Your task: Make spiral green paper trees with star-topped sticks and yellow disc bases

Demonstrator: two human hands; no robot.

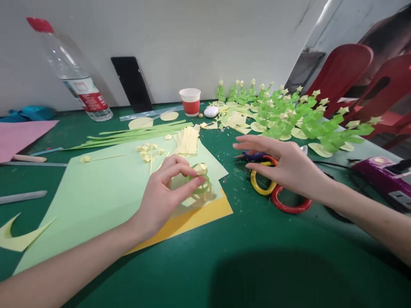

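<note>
Indoors, green table (253, 244), white wall (167, 38), left hand (160, 199) pinching papercraft (201, 170), right hand (284, 162) spread, empty

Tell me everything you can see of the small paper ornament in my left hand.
The small paper ornament has a pale yellow, faceted top, like a folded star, above curled green strips, with a pale yellowish base beneath. It is roughly upright over the light green sheet, toward its right side. The left hand holds it between thumb and fingers, hiding part of it. Whether the base touches the sheet is unclear.
</note>
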